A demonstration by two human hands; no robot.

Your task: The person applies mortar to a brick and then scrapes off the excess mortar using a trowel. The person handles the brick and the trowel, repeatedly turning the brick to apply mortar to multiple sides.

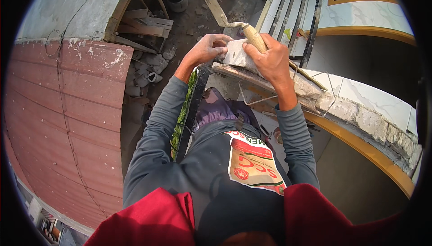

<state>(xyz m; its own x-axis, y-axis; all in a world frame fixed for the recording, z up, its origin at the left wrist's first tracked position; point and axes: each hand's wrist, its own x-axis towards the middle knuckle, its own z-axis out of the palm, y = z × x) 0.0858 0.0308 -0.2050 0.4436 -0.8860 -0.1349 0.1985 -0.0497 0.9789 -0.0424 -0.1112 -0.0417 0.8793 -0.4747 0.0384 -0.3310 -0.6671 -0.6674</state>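
Note:
In front of me, a whitish block (237,54) lies at the end of a rough masonry ledge (310,91). My left hand (208,49) is closed at the block's left end, with its fingers curled against it; their undersides are hidden. My right hand (273,61) grips the wooden handle of a trowel (254,39) at the block's right side. The thumb of that hand lies along the handle near the block. A long, mortar-stained blade points up and away to the left, above both hands.
A faded red corrugated roof (67,124) fills the left side. Beyond it, far below, are a bucket (177,0), stacked boards (146,26) and rubble (148,70). Bent metal wire (258,103) sticks out by the ledge. Dark rails (313,16) stand at the far right, above a yellow-edged opening (364,57).

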